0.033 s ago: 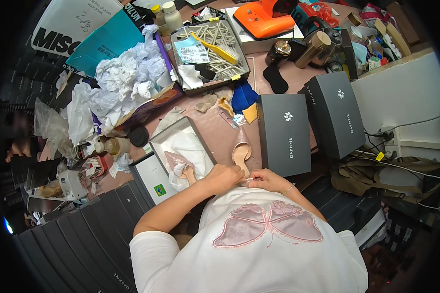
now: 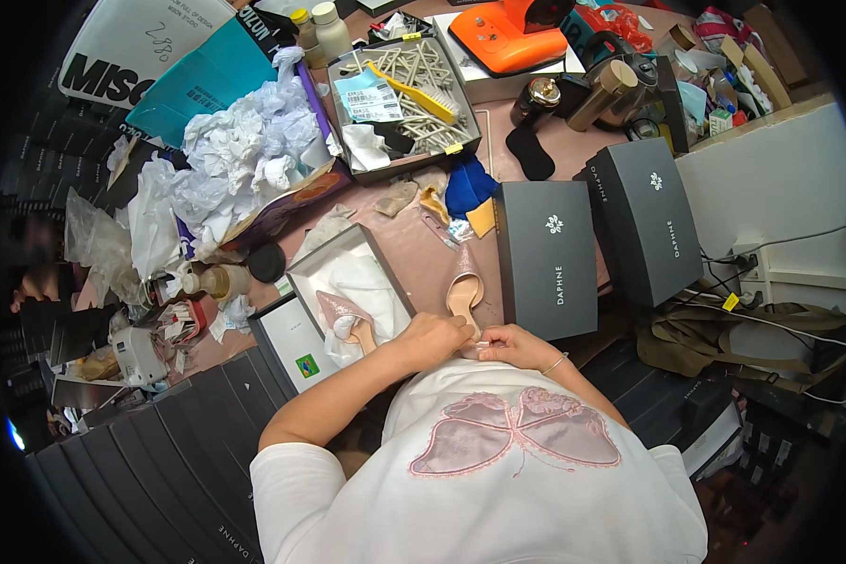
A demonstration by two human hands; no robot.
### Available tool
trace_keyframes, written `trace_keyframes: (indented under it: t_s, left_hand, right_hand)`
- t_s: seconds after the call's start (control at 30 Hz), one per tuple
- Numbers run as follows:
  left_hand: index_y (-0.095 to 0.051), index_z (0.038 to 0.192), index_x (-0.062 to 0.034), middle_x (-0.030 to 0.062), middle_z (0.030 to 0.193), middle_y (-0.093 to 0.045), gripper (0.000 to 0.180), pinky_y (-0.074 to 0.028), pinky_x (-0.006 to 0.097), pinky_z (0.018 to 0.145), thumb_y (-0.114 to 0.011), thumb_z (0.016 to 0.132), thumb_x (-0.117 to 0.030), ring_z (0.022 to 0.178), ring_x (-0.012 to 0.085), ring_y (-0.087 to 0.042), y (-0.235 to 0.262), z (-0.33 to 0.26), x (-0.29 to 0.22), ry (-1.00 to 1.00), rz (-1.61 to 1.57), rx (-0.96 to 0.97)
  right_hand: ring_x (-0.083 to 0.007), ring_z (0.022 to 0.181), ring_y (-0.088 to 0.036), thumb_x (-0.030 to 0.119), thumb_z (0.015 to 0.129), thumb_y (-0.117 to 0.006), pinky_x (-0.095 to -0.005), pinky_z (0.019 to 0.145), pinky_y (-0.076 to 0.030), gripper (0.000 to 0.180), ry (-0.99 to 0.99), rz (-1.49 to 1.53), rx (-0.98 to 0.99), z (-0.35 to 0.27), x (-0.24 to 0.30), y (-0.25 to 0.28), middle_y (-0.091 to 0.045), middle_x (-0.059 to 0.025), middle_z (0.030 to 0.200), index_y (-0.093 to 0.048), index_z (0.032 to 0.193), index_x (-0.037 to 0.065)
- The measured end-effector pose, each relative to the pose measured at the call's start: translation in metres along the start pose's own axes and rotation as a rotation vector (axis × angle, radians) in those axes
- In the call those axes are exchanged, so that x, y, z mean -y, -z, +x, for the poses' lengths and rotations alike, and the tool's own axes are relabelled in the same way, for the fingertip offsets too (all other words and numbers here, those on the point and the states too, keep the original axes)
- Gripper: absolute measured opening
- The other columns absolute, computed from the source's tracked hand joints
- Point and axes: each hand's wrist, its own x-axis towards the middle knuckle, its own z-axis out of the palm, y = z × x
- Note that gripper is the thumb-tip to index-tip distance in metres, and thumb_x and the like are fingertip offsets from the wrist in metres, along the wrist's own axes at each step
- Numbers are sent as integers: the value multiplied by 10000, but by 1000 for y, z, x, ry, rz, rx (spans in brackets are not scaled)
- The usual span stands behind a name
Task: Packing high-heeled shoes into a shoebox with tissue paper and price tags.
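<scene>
- Two hands work close together at the table edge: the left hand (image 2: pixel 432 336) and the right hand (image 2: pixel 512 346), both closed around the heel end of one shoe (image 2: pixel 464 293).
- This shoe is beige and pointed; its toe points away from the hands, up the table.
- A second shoe (image 2: pixel 343 318) of the same kind lies just left of the left hand, inside one open box (image 2: pixel 303 273) lined with white paper.
- The grey lid (image 2: pixel 274 340) of the box lies below it, near the left forearm.
- Two closed dark boxes stand to the right of the hands: the near box (image 2: pixel 547 258) is just beside the right hand, the far box (image 2: pixel 644 218) is further right.
- One tray (image 2: pixel 348 141) with sticks and a yellow brush is far above the hands.
- One heap of crumpled white paper (image 2: pixel 240 164) is up and to the left.
- One orange device (image 2: pixel 512 33) sits at the far table end.
- Compared with the earlier frame, I see no clear change: the hands hold the shoe at the same place, and the boxes have not moved.
</scene>
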Motion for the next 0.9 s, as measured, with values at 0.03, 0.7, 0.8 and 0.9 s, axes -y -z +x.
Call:
trace_keyframes:
  t_s: [0.03, 0.7, 0.8, 0.9]
  left_hand:
    - [-586, 858, -88, 95, 805, -588, 184, -490, 416, 578, -561, 880, -269, 723, 312, -629, -4, 5, 5, -23, 19, -9]
    - [-617, 916, -13, 103, 782, -603, 186, -452, 307, 643, -578, 914, -196, 701, 184, -571, -7, -1, -7, 136, -819, -34]
    - [-633, 937, -33, 105, 828, -605, 164, -468, 327, 647, -599, 891, -186, 724, 227, -603, -11, -7, -15, 84, -654, -211]
    - [-651, 939, -67, 88, 880, -601, 146, -488, 353, 650, -620, 865, -189, 751, 267, -621, -17, -13, -27, 100, -404, -251]
  right_hand:
    - [-65, 719, -479, 200, 877, -660, -242, 648, -423, 211, -32, 59, -4, 0, 3, 0, -563, 4, 770, -612, 929, 1]
    - [-77, 768, -554, 132, 855, -684, -218, 684, -462, 148, 63, 210, -240, -16, 11, -12, -585, -2, 842, -636, 939, 21]
    - [-111, 730, -562, 129, 841, -691, -239, 651, -458, 164, 120, -82, -281, -17, 19, -13, -588, -39, 822, -640, 958, 26]
    - [-150, 707, -571, 149, 832, -695, -260, 632, -455, 201, 128, -255, -273, -24, 28, -14, -593, -75, 819, -647, 989, 33]
